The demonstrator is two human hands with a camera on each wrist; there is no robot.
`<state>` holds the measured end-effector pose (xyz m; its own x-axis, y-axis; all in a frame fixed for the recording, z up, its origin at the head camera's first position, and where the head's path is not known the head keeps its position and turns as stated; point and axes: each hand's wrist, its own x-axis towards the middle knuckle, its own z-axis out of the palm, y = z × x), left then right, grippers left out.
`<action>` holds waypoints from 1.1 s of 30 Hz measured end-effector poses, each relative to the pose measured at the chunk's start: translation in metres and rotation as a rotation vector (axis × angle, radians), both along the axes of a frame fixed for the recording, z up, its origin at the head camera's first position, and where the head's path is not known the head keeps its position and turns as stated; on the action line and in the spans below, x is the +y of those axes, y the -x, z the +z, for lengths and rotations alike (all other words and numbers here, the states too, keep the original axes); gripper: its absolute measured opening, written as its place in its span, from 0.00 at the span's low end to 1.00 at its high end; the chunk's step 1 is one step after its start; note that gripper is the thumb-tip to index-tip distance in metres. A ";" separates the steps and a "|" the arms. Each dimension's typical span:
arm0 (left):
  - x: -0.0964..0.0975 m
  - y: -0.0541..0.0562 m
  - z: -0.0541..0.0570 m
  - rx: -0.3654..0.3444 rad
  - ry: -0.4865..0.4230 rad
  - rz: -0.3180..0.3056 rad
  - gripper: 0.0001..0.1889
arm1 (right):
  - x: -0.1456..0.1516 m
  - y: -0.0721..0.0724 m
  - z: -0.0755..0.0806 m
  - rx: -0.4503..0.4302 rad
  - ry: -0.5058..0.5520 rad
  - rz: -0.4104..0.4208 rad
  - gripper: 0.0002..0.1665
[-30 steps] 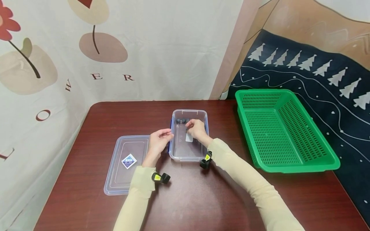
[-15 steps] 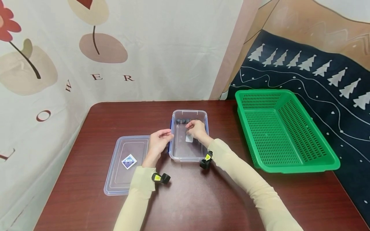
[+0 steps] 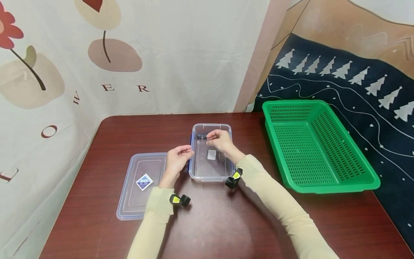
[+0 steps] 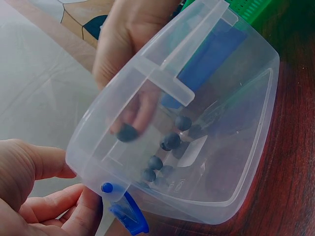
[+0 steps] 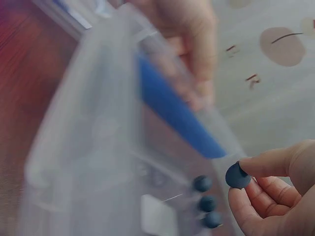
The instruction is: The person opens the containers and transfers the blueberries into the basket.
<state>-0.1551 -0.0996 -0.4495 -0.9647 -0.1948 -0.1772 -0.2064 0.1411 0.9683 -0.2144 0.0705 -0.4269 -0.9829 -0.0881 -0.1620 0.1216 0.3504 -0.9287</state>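
Pinching with right hand [image 3: 221, 140] one dark ball [image 5: 236, 178], at far end of clear box [image 3: 210, 179], near similar balls [image 5: 207, 203] lying inside. Touching box's left side with left hand [image 3: 176, 159]; hard to tell clearly if gripping.

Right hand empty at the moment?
No, the right wrist view shows the right hand pinching a dark blue ball.

The balls [image 5: 238, 175] are dark blue, the box [image 3: 210, 179] clear with blue clips [image 4: 129, 216], the lid [image 3: 138, 198] clear with a blue-and-white label [image 3: 144, 182], the bench [image 3: 97, 154] red-brown. At right, the basket [image 3: 333, 189] is green; the sleeves [image 3: 275, 187] below are pale yellow. Upper left, a white curtain [image 3: 178, 54] bears a red flower [image 3: 13, 31]; upper right, a navy cloth [image 3: 381, 120] bears white trees [image 3: 341, 70].
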 end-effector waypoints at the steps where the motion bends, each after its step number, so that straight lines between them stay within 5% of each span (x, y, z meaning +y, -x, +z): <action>1: 0.000 0.000 0.000 -0.002 0.002 0.000 0.15 | 0.001 0.001 0.004 0.007 0.015 -0.002 0.12; 18: 0.000 0.002 -0.001 0.003 -0.012 0.002 0.15 | 0.041 0.012 0.065 0.070 0.090 -0.055 0.13; 33: 0.001 0.002 -0.002 0.019 -0.018 -0.003 0.14 | 0.109 0.019 0.090 0.077 0.154 -0.194 0.16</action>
